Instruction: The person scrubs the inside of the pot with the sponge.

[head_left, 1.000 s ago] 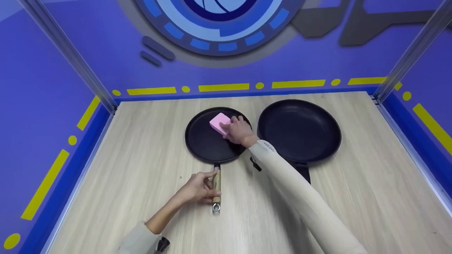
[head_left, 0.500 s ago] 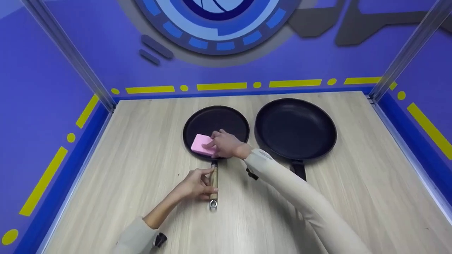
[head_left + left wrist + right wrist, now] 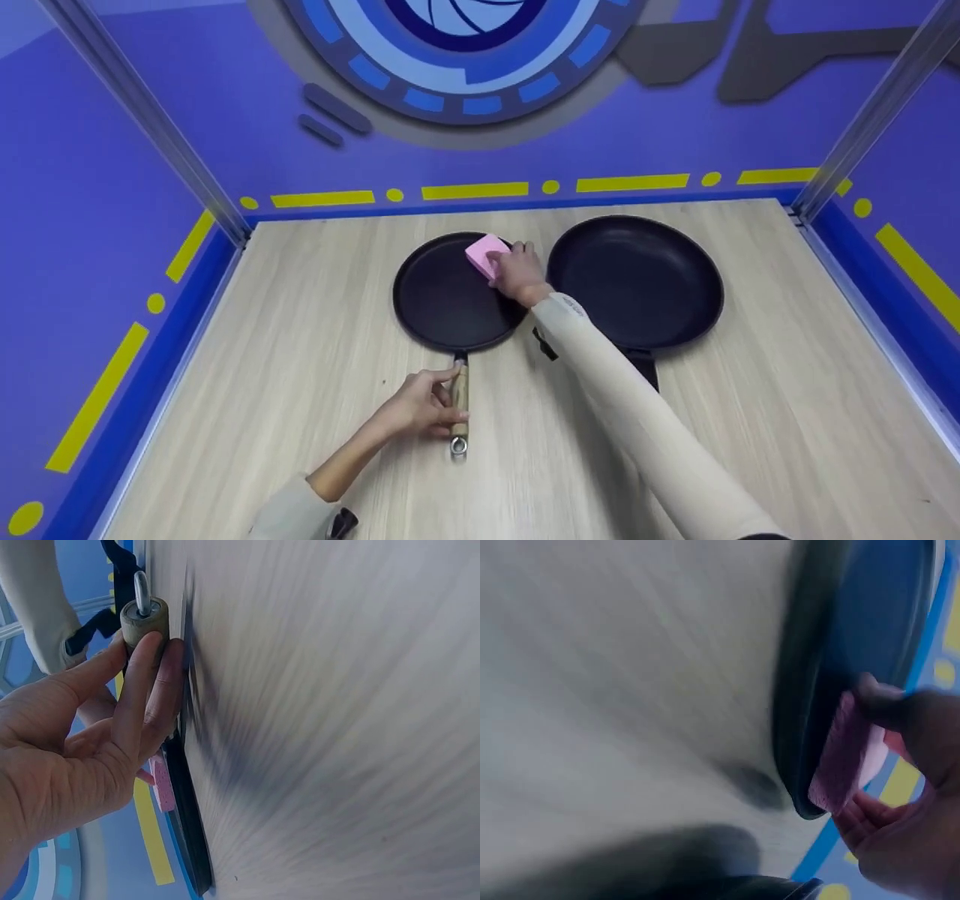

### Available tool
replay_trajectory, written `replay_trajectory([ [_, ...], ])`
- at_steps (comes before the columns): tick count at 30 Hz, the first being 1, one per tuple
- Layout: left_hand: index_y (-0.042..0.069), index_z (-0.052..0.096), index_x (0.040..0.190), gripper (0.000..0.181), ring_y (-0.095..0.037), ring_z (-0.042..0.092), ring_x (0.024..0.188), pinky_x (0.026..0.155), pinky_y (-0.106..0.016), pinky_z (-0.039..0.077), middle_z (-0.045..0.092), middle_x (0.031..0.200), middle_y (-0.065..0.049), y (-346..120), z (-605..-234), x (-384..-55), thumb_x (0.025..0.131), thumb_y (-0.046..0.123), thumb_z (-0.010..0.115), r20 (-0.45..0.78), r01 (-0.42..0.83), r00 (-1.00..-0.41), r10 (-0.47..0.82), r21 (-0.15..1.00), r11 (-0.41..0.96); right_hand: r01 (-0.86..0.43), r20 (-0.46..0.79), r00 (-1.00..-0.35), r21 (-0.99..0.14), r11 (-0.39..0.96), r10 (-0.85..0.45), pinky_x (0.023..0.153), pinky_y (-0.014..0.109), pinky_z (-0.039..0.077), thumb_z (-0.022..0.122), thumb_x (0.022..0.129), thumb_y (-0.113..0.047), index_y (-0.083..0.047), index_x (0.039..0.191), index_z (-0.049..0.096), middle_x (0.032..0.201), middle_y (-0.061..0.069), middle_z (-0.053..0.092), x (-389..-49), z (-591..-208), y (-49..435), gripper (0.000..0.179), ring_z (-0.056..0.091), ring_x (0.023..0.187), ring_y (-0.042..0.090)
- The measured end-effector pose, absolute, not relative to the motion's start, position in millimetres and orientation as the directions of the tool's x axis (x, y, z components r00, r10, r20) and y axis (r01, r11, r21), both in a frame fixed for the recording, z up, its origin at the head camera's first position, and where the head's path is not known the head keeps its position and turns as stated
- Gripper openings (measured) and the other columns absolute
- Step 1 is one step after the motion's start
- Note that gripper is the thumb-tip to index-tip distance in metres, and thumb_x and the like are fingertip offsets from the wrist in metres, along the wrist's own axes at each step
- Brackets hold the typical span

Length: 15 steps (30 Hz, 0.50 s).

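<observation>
A flat black pan [image 3: 450, 300] with a low rim lies on the table, its wooden handle [image 3: 460, 390] toward me. My left hand [image 3: 420, 405] grips that handle between thumb and fingers; in the left wrist view the handle's end with its metal ring [image 3: 142, 592] sticks out past the fingertips. My right hand [image 3: 519, 271] holds a pink sponge [image 3: 486, 251] against the pan near its far right rim. In the right wrist view the thumb and fingers pinch the sponge [image 3: 844, 757] by its sides, right at the rim.
Close to the right of the flat pan stands a larger, deeper black frying pan [image 3: 637, 281], its dark handle partly hidden by my right sleeve [image 3: 630, 405]. Blue-purple panels [image 3: 480, 165] with yellow marks enclose the wooden table [image 3: 315, 300] at the back and sides.
The sponge in my right hand went from the upper middle of the flat pan down to its lower left, then back up to the far right rim. My left hand stays on the handle.
</observation>
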<state>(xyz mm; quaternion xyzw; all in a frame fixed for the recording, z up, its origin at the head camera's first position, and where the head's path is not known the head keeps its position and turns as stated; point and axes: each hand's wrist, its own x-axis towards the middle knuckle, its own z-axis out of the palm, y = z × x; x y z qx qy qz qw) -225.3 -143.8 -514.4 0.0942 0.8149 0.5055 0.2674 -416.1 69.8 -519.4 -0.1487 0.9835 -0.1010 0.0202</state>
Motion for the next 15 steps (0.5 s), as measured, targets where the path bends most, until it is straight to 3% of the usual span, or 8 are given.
replay_trajectory([
  [2, 0.002, 0.037, 0.155, 0.085, -0.011, 0.062, 0.067, 0.062, -0.034, 0.067, 0.063, 0.091, -0.011, -142, -514, -223, 0.084, 0.001, 0.082, -0.34, -0.112, -0.836, 0.431, 0.874, 0.472, -0.252, -0.033, -0.964, -0.215, 0.944, -0.265, 0.108, 0.051, 0.049, 0.077, 0.092, -0.029, -0.02, 0.142, 0.061, 0.13, 0.031, 0.058, -418, -520, 75, 0.054, 0.049, 0.125, 0.047],
  [8, 0.003, 0.037, 0.156, 0.085, -0.011, 0.062, 0.07, 0.063, -0.033, 0.067, 0.063, 0.094, -0.012, -142, -514, -222, 0.084, 0.002, 0.082, -0.361, -0.128, -0.829, 0.427, 0.866, 0.484, -0.336, -0.08, -0.931, -0.194, 0.922, -0.356, 0.112, 0.051, 0.045, 0.075, 0.094, -0.031, -0.022, 0.144, 0.06, 0.135, 0.029, 0.057, -410, -515, 84, 0.053, 0.047, 0.128, 0.045],
  [15, 0.006, 0.038, 0.156, 0.084, -0.011, 0.061, 0.069, 0.062, -0.033, 0.066, 0.061, 0.092, -0.01, -144, -514, -225, 0.084, 0.001, 0.082, -0.37, -0.154, -0.834, 0.409, 0.869, 0.471, -0.389, -0.123, -0.897, -0.236, 0.891, -0.424, 0.116, 0.045, 0.044, 0.08, 0.089, -0.029, -0.023, 0.141, 0.063, 0.135, 0.023, 0.061, -399, -506, 85, 0.054, 0.047, 0.131, 0.041],
])
